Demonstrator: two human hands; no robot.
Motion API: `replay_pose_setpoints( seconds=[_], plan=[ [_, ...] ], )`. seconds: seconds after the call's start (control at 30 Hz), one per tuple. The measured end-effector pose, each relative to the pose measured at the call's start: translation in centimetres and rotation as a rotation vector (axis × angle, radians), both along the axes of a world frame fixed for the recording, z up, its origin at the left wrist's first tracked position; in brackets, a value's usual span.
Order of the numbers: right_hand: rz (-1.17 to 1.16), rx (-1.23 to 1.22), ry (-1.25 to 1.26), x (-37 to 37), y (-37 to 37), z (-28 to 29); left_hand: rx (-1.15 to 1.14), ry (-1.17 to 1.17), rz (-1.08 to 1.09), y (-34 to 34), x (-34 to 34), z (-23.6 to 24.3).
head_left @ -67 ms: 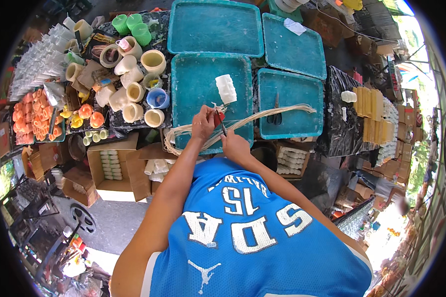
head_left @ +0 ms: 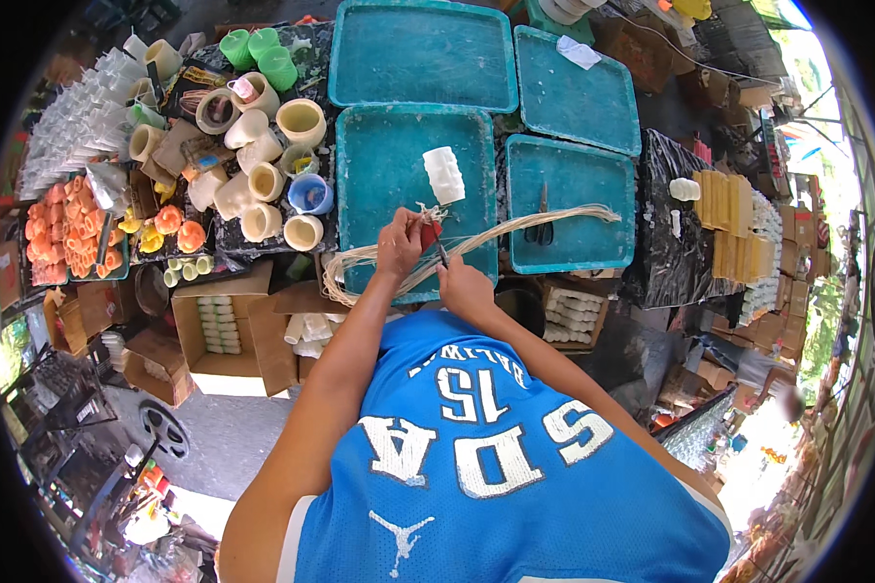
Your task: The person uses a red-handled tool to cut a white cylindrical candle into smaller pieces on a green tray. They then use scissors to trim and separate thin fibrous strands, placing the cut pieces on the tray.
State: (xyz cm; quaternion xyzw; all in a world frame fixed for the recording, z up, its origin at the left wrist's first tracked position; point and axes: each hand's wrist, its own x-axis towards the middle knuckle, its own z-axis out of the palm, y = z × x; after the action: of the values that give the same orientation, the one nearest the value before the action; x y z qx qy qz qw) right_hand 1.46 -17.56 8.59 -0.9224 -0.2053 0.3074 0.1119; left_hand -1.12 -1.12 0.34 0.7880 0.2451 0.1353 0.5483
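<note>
My left hand [head_left: 399, 243] is closed around a small red piece [head_left: 430, 234] with pale stringy ends at its top; its exact kind is hard to see. Close beside it, my right hand [head_left: 466, 290] grips a slim dark metal tool [head_left: 443, 255], seemingly a blade, pointing up at the red piece. Both hands are over the near side of a teal tray [head_left: 360, 146]. A long bundle of pale cords [head_left: 544, 216] loops under my hands and reaches onto the tray at right. Beyond my hands lies a white ribbed candle [head_left: 444, 176].
Dark-handled scissors [head_left: 540, 228] lie in the right teal tray [head_left: 593, 243]. Cream cup-like pieces [head_left: 301, 120] and a blue cup [head_left: 310, 193] crowd the left side. Yellow slabs [head_left: 724, 209] are stacked at far right. An open carton [head_left: 214, 364] stands below the table edge.
My right hand has shifted very slightly, tool still in it. My left hand stays almost in place on the red piece.
</note>
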Motion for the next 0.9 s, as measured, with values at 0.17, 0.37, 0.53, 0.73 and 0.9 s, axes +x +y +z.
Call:
replay_pose_setpoints(
  seconds=[0.17,0.37,0.53,0.73,0.9],
  plan=[
    [-0.033,0.030,-0.031,0.8,-0.2,-0.1,0.016,-0.037,-0.006,0.2,0.2,-0.7],
    [0.060,0.072,-0.127,1.7,0.6,0.3,-0.054,-0.011,-0.001,-0.3,-0.3,-0.9],
    [0.134,0.053,-0.082,3.4,1.5,0.8,-0.085,0.026,-0.018,-0.3,-0.3,-1.0],
    [0.089,0.048,-0.047,4.1,0.7,-0.3,-0.030,-0.014,-0.020,-0.3,-0.3,-0.8],
    [0.017,-0.012,-0.011,3.3,0.4,1.6,-0.039,0.007,-0.020,-0.1,-0.2,-0.2]
  ],
)
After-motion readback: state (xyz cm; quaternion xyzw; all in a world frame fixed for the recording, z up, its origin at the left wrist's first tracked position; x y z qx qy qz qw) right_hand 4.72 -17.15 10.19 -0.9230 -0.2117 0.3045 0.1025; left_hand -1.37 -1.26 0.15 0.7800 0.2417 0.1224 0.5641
